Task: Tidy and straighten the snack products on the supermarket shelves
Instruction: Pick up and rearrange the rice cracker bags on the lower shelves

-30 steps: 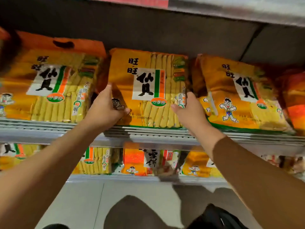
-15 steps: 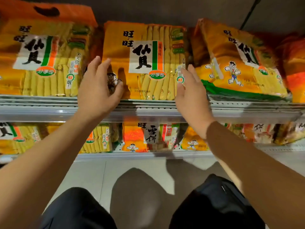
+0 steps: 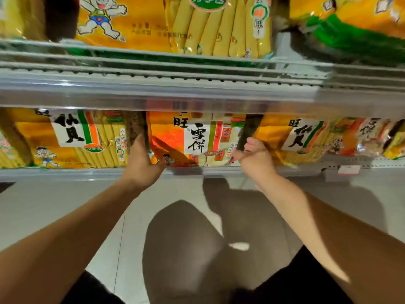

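1. Both hands have dropped from the upper shelf (image 3: 197,84) to the row just below it, so that upper bag looks done and the orange snack bag (image 3: 192,139) is next.
2. Left hand (image 3: 140,163) lies against the bag's left edge, fingers straight; before, it hovered spread by the upper bag.
3. Right hand (image 3: 254,156) is curled around the bag's right edge, gripping it.
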{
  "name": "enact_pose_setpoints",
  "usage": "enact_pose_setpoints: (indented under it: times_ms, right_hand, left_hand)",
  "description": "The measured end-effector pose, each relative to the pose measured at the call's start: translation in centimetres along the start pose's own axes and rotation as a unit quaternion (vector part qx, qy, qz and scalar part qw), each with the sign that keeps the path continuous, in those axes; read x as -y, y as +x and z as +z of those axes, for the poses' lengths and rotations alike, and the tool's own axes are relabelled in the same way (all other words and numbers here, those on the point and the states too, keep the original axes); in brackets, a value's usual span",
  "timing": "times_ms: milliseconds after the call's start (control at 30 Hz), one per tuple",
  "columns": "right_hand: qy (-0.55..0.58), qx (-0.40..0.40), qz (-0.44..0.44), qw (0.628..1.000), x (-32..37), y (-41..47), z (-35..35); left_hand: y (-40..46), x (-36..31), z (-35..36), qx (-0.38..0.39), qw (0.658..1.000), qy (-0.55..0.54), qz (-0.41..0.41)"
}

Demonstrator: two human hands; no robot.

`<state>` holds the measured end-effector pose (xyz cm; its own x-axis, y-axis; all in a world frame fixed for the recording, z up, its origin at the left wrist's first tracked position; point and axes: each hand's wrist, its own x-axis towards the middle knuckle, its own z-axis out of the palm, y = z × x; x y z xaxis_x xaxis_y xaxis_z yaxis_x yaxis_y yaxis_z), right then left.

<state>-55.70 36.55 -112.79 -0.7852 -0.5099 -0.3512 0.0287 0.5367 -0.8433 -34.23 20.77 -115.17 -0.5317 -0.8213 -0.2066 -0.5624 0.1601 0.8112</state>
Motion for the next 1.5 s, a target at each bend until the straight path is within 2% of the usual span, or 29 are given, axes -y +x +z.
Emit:
enact_pose_setpoints:
  times_ms: [100,233,367,500,633,767,933,1067,1233,1333,1500]
  right_hand:
    - [-0.055,0.030,0.035,0.997,-1.7,2.9,1.6]
    - [-0.064,0.026,0.035,0.997,-2.6,4.7,2.4]
    - [-0.046,0.013,-0.040,0.998,-2.1,5.2,2.7]
    - [-0.002,-0.024,-0.104,0.994,-1.3,4.2,2.2]
    - [0.084,0.025,-0.061,0.994,-3.0,1.7,1.6]
    - [0.106,0.065,0.005,0.992,-4.2,-3.7,-0.3]
    - [0.023,0.089,0.155,0.984,-2.2,-13.8,-6.5]
    - [0.072,0.073,0.234,0.967,0.6,-21.7,-12.8]
    - [0.082,0.018,0.287,0.954,6.4,-31.6,-21.3]
    - [0.094,-0.012,0.273,0.957,10.8,-37.2,-26.0]
    - [0.139,-0.124,0.259,0.948,15.0,-44.7,-32.1]
  left_hand:
    - [2.8,1.3,1.7,0.012,0.993,-0.109,-0.052]
    - [3.7,2.8,3.2,-0.002,0.995,-0.096,-0.026]
    - [3.9,2.3,2.8,-0.024,0.996,-0.084,0.002]
    - [3.4,1.3,1.9,-0.031,0.990,-0.138,0.027]
    - [1.0,1.4,1.6,-0.030,0.984,-0.172,0.016]
    - [-4.0,0.5,1.3,-0.014,0.988,-0.143,-0.053]
    - [-12.4,-4.9,-1.0,0.064,0.982,-0.050,-0.170]
    - [-18.4,-11.0,-2.6,0.139,0.965,-0.008,-0.222]
    - [-24.3,-20.0,-5.3,0.219,0.961,0.070,-0.155]
    - [-26.6,-25.9,-7.2,0.265,0.954,0.050,-0.129]
    - [-29.9,-34.8,-7.5,0.306,0.950,0.043,-0.052]
